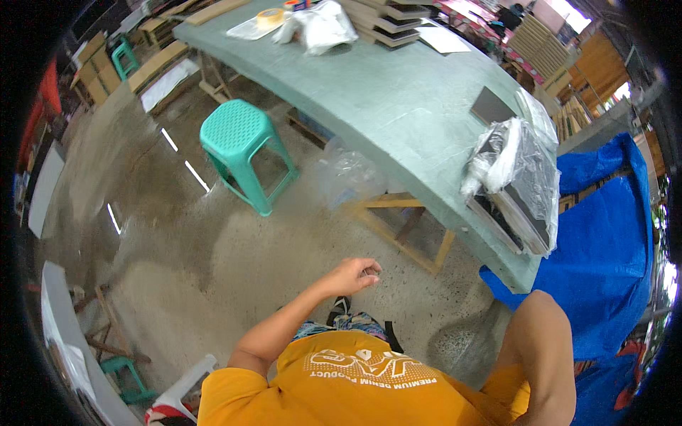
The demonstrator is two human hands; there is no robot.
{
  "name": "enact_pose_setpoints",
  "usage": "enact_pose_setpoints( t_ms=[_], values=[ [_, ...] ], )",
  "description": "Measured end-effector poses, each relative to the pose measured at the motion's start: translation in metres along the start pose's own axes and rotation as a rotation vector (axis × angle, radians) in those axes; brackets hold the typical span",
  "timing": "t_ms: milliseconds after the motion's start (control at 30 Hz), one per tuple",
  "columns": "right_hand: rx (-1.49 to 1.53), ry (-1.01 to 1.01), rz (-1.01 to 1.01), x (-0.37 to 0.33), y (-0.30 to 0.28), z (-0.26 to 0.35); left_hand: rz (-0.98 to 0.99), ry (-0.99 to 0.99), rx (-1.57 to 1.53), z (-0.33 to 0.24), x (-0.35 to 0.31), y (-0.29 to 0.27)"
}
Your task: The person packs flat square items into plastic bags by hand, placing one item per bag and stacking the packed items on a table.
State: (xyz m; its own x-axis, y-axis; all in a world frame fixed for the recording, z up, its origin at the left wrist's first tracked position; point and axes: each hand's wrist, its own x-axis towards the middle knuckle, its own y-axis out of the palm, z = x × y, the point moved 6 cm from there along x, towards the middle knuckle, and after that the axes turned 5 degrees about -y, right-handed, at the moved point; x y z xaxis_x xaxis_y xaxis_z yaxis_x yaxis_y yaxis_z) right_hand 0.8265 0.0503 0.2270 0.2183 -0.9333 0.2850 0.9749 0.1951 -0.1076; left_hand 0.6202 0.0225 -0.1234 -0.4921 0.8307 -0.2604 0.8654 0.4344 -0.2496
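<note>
My left hand (355, 275) hangs in front of my body, over the concrete floor. Its fingers are loosely curled in, and nothing shows between them. The table's near edge is some way beyond it. My right arm (543, 334) is bent sharply beside the table corner, its elbow raised; the right hand is out of the picture. Closest to that arm, on the green table (419, 121), lies a stack of dark flat panels (522, 206) in clear plastic wrap. A loose dark panel (492, 106) rests just behind the stack.
A green plastic stool (241, 145) stands left of the table. Wooden trestle legs (408, 245) and a clear plastic bag (348, 174) are under the table's edge. Blue tarpaulin (604, 255) drapes at the right. White plastic (320, 28) and stacked boards (387, 21) occupy the far tabletop.
</note>
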Motion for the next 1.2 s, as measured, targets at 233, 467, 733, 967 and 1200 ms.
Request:
enact_pose_setpoints(
  t_ms=[233, 467, 733, 967, 1200],
  values=[
    [0.133, 0.114, 0.124, 0.108, 0.034, -0.037, -0.23, -0.093, -0.212, 0.062, -0.133, -0.004],
    [0.121, 0.038, 0.19, 0.241, 0.075, -0.077, -0.37, -0.168, -0.255, 0.117, -0.291, -0.002],
    [0.102, -0.001, 0.256, 0.339, 0.127, -0.123, -0.369, -0.025, -0.192, 0.128, -0.367, 0.014],
    [0.141, -0.021, 0.276, 0.38, 0.151, -0.157, -0.295, 0.096, -0.152, 0.144, -0.38, 0.041],
    [0.145, -0.035, 0.288, 0.376, 0.14, -0.169, -0.268, 0.088, -0.146, 0.142, -0.373, 0.036]
  ],
)
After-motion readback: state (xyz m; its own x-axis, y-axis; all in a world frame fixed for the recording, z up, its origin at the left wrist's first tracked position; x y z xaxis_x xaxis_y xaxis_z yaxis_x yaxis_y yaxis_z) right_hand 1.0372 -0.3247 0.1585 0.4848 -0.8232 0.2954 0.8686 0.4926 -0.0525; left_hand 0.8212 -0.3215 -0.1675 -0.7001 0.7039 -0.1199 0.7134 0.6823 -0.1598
